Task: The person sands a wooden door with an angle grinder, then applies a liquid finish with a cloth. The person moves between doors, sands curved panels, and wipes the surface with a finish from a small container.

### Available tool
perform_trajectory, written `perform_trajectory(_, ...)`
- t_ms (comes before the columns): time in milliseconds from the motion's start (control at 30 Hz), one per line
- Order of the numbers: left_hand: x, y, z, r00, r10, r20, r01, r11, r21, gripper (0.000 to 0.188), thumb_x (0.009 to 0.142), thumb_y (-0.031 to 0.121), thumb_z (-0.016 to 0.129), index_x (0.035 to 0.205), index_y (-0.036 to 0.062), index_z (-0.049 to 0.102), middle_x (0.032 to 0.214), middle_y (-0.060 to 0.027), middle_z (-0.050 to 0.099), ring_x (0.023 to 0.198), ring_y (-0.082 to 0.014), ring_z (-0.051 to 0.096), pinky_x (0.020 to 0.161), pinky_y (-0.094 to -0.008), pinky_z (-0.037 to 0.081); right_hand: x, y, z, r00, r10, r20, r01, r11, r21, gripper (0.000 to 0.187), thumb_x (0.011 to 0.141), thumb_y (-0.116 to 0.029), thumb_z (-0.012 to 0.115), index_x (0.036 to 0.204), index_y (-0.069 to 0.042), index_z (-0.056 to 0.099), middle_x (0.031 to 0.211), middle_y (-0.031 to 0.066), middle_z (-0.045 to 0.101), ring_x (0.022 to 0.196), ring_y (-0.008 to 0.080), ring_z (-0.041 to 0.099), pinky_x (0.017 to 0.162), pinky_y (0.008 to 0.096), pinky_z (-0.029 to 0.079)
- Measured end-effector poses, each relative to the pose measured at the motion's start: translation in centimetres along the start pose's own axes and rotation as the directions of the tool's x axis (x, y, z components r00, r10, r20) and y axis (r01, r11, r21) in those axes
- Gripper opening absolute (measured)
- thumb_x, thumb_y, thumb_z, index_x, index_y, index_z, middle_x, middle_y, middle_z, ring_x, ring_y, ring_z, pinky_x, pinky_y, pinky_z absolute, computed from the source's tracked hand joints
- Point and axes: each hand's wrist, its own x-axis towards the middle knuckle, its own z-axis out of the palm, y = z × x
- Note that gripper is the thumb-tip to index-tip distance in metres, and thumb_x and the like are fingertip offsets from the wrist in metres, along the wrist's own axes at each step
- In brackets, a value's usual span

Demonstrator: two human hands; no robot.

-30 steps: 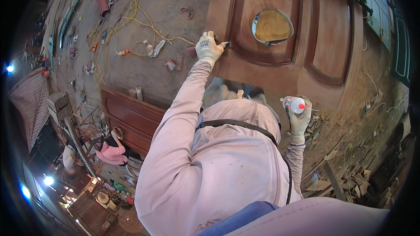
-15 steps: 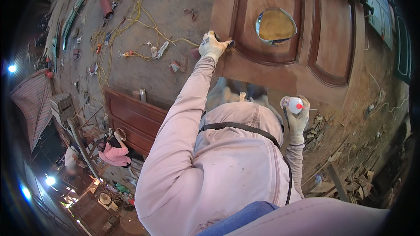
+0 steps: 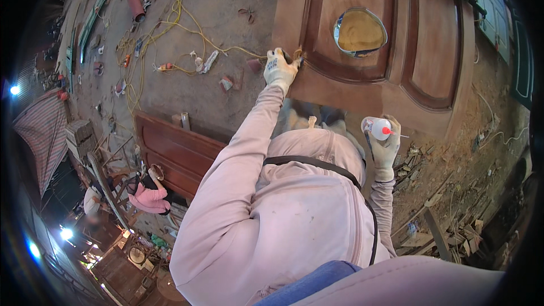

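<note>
A brown panelled wooden door (image 3: 340, 82) lies in front of me. At its left edge is my left hand (image 3: 281, 69), in a white work glove, with the fingers closed and the fingertips against the wood. A small dark and orange-brown bit shows at those fingertips; I cannot make out what it is. My right hand (image 3: 386, 147), gloved too, is wrapped round a small white bottle (image 3: 375, 128) with a red cap and thin nozzle, held just off the door's near edge. On the door's middle panel rests a round container (image 3: 361, 30) of tan-brown material with a shiny rim.
Yellow cords (image 3: 180, 14) and scraps litter the floor at left. A reddish wooden panel (image 3: 175, 153) stands nearer. Beyond it is a person in a pink top (image 3: 148, 198). Wood offcuts (image 3: 464, 241) lie at lower right; green shutters (image 3: 490, 8) are at far right.
My left hand has moved slightly to the right and nearer along the door's edge, its fingers now more curled. The bottle in my right hand has shifted slightly left and up.
</note>
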Motion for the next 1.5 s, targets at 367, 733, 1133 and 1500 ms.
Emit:
perform_trajectory(367, 5.6, 0.7, 0.6, 0.95, 0.1, -0.295, -0.14, 0.983, -0.117, 0.066, 0.077, 0.053, 0.08, 0.119, 0.0071, 0.057, 0.12, -0.0163, 0.056, 0.114, -0.0349, 0.056, 0.094, -0.0423, 0.048, -0.4, -0.6, 0.0, 0.999, 0.053, 0.009, -0.054, 0.996, 0.065, 0.056, 0.068, -0.005, 0.085, 0.117, -0.003, 0.059, 0.124, 0.014, 0.059, 0.111, 0.0291, 0.059, 0.095, 0.0379, 0.049)
perform_trajectory(733, 0.6, 0.1, 0.4, 0.938, 0.337, -0.083, -0.296, 0.901, 0.318, 0.07, 0.084, 0.043, 0.073, 0.146, 0.0229, 0.046, 0.152, -0.01, 0.041, 0.137, -0.0371, 0.04, 0.109, -0.0538, 0.035, -0.3, 0.3, -0.2, 0.996, 0.079, 0.034, -0.08, 0.996, 0.027, 0.057, 0.07, -0.007, 0.085, 0.119, -0.001, 0.058, 0.125, 0.0151, 0.057, 0.111, 0.0292, 0.06, 0.096, 0.0384, 0.049)
perform_trajectory(1133, -1.6, -1.3, -0.5, 0.701, 0.575, 0.423, -0.67, 0.328, 0.666, 0.053, 0.094, 0.018, 0.049, 0.148, 0.0199, 0.047, 0.156, 0.0001, 0.043, 0.144, -0.0246, 0.039, 0.112, -0.0579, 0.027, 0.6, 0.9, -1.2, 0.999, 0.017, 0.041, -0.016, 0.999, -0.029, 0.058, 0.068, -0.007, 0.086, 0.119, -0.002, 0.058, 0.125, 0.0152, 0.057, 0.111, 0.0302, 0.06, 0.094, 0.039, 0.05)
perform_trajectory(1500, -1.3, -0.8, -0.8, 0.789, 0.454, 0.414, -0.593, 0.389, 0.704, 0.061, 0.095, 0.015, 0.043, 0.155, 0.0066, 0.033, 0.163, -0.0101, 0.029, 0.15, -0.0274, 0.027, 0.117, -0.0539, 0.023, 0.9, -0.4, -0.7, 0.998, -0.01, 0.058, 0.011, 1.0, -0.017, 0.056, 0.066, -0.006, 0.086, 0.116, -0.002, 0.06, 0.124, 0.0158, 0.059, 0.11, 0.0318, 0.06, 0.094, 0.0396, 0.05)
